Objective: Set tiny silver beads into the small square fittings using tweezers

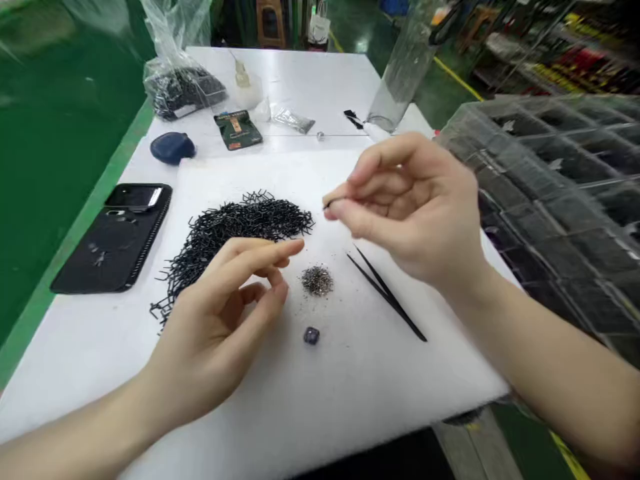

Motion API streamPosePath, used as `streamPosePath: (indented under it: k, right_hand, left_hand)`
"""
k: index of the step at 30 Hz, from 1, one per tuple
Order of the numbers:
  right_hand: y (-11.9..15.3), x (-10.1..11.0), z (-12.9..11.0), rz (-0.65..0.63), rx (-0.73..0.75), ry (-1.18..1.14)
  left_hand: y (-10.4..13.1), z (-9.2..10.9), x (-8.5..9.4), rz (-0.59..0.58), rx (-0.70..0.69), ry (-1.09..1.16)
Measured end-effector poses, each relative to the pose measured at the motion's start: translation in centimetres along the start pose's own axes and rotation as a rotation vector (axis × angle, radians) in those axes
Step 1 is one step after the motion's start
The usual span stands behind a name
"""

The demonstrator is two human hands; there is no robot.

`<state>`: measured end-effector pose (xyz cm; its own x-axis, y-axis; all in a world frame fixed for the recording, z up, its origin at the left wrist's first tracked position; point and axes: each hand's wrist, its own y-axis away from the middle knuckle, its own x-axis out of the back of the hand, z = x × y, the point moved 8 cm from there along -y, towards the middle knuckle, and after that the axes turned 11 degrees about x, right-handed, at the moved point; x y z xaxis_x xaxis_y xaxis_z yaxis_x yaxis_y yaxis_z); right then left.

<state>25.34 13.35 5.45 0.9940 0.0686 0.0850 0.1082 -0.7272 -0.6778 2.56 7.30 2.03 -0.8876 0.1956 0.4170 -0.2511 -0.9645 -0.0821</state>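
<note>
Black, thin, tiny, seen as one piece (327, 205) pinched in the right hand (425, 207), right of the black heap (235, 223). With left hand (220, 320) loosely parted, at the heap's near side.

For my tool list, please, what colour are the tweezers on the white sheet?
The tweezers are black, best seen in the head view.

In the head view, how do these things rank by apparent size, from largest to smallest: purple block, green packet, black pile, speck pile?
1. Black pile, partly behind the left hand
2. Green packet, though farther away
3. Speck pile
4. Purple block
</note>
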Motion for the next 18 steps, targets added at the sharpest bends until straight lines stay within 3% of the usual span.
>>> streamPosePath:
  k: [5,7,11,17,18]
  right_hand:
    - [-3.5,6.3,-0.1,0.078,0.011,0.465]
    - [-4.2,7.6,0.4,0.012,-0.08,0.637]
    - [-4.3,8.7,1.3,-0.123,-0.267,0.811]
    - [-4.4,9.3,-1.8,-0.134,-0.248,0.813]
    - [-3.9,8.9,-1.6,-0.251,-0.319,0.766]
  left_hand:
    - [0.8,0.8,-2.2,-0.181,-0.172,-0.095]
    - [1.1,1.0,-2.7,-0.216,-0.214,-0.14]
    - [1.4,1.2,-3.2,-0.249,-0.258,-0.194]
    - [1.3,0.9,-3.3,-0.247,-0.251,-0.194]
    - [1.3,0.8,-3.2,-0.246,-0.245,-0.189]
